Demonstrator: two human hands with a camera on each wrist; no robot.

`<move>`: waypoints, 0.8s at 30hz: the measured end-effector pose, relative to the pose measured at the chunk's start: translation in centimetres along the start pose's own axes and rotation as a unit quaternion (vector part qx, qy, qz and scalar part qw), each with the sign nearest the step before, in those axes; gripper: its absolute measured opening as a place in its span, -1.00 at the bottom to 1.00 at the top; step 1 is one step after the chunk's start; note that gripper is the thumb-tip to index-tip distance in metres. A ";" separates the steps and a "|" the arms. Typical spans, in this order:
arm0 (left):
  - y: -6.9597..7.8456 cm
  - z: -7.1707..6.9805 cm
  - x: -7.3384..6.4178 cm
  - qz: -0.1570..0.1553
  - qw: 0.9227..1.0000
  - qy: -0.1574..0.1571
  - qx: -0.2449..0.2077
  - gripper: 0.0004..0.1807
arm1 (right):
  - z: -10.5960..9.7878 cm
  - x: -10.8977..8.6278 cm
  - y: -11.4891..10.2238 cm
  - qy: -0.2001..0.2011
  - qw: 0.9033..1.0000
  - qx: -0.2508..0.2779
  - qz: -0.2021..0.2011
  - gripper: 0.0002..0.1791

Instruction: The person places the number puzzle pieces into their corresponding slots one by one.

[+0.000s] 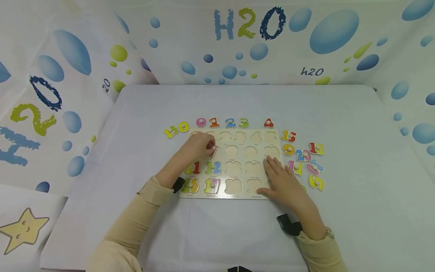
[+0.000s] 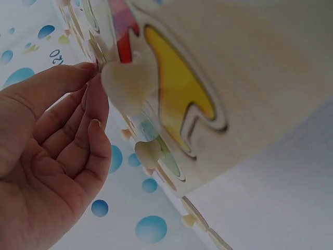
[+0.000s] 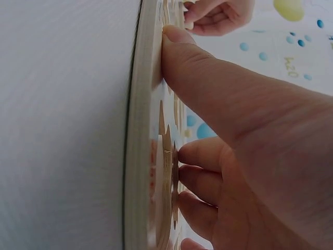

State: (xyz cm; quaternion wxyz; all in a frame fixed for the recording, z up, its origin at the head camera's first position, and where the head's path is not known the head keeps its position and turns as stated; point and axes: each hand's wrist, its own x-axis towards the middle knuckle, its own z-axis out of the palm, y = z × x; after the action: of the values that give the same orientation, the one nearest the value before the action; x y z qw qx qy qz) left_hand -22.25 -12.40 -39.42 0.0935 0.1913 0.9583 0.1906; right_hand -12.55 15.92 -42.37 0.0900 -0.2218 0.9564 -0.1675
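Observation:
A wooden number puzzle board (image 1: 224, 192) lies flat on the white table. My left hand (image 1: 200, 145) is over its upper left part, thumb and forefinger pinching the knob of a pinkish-red 7 piece (image 1: 213, 152) at the second row. The left wrist view shows the left hand (image 2: 57, 125) with its other fingers loosely bent; the pinched knob is mostly hidden. My right hand (image 1: 283, 183) rests on the board's right side with fingers spread. In the right wrist view, the right thumb (image 3: 182, 52) presses near the board's edge. The 11, 12 (image 1: 213, 167), 16 and 17 (image 1: 212, 186) pieces sit in their recesses.
Above the board lie loose number pieces, among them 13 (image 1: 171, 132), 8 (image 1: 184, 126), 0 (image 1: 201, 122), 1 (image 1: 214, 122), 2 (image 1: 230, 122), 3 (image 1: 243, 122) and 4 (image 1: 269, 123). More pieces, including 15 (image 1: 289, 136), 9 (image 1: 289, 149) and 5 (image 1: 316, 183), lie to the right.

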 end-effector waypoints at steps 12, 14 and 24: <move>0.2 0.0 0.1 0.001 1.000 -0.005 -0.018 -0.91 | -0.3 0.0 -0.3 0.001 1.000 -0.002 -0.001 0.03; 0.2 0.0 0.1 -0.002 1.000 -0.006 -0.019 -0.91 | -0.3 0.0 -0.3 0.000 1.000 -0.001 -0.002 0.03; -0.7 0.2 0.2 -0.013 0.997 -0.011 -0.078 -0.89 | -0.2 0.0 -0.2 0.002 1.000 -0.002 -0.005 0.02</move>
State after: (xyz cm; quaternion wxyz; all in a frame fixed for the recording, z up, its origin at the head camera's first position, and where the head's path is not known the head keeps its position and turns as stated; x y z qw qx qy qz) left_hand -22.62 -12.89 -39.93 0.1207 0.1727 0.9419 0.2616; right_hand -12.53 15.77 -42.12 0.0865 -0.2259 0.9559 -0.1668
